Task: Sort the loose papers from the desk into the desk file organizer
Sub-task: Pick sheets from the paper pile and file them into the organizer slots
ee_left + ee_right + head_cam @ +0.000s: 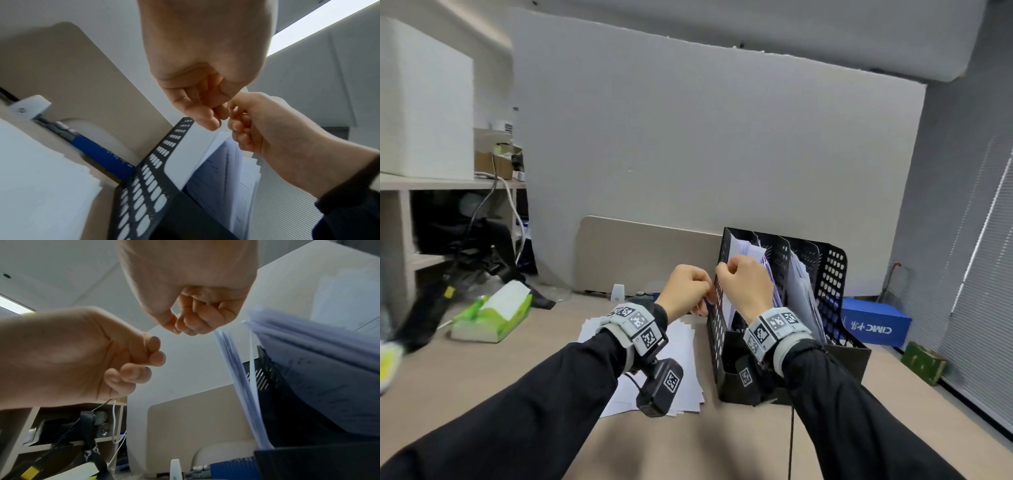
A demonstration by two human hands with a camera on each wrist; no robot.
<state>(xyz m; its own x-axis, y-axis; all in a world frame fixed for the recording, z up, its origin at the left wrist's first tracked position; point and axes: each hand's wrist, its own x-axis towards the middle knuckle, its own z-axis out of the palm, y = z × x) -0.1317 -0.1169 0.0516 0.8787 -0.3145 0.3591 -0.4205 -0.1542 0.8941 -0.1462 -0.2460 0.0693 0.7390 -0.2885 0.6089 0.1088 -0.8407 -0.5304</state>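
The black mesh file organizer [835, 281] stands on the desk to the right of centre. Its left slot holds white sheets [744, 248], and another slot holds more papers [801, 291]. My right hand [726, 270] hovers over the left slot with curled fingers and seems to pinch the top edge of a white sheet [185, 159]. My left hand [705, 298] is curled just outside the organizer's left wall [144, 194]; I see nothing in it. A loose stack of papers [681, 346] lies on the desk under my left wrist. In the right wrist view, hanging sheets [236, 369] show beside my right hand [180, 327].
A green tissue box [493, 315] sits at the left of the desk. Behind the organizer lies a blue box [873, 325], with a small green box [923, 363] at the right edge. A beige divider [647, 253] closes the back. Shelving [400, 219] stands at far left.
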